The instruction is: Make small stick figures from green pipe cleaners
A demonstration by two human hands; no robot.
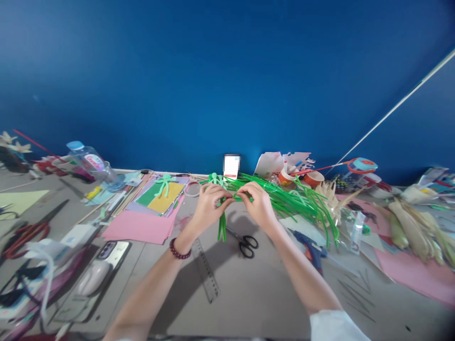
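Observation:
Over the middle of the table, my left hand (pixel 212 204) pinches a bundle of green pipe cleaners (pixel 222 228), whose ends hang below the fingers. Close to its right, my right hand (pixel 256 203) is closed in a pinch on the green strand between the hands; fingertips partly hide it. Behind both hands lies a big heap of green pipe cleaners (pixel 295 199), spreading to the right. A pale green pipe-cleaner figure (pixel 215 178) shows just beyond my left hand. Scissors with black handles (pixel 247 245) lie beneath the hands, and a clear ruler (pixel 206 272) is nearer to me.
On the left are pink paper (pixel 142 229), another green figure (pixel 163 185) on coloured sheets, a phone (pixel 95 274) with a white mouse (pixel 93 278), and a bottle (pixel 90 161). A blue glue gun (pixel 311 251) and corn husks (pixel 414 227) lie right. A lit phone (pixel 231 166) leans on the wall.

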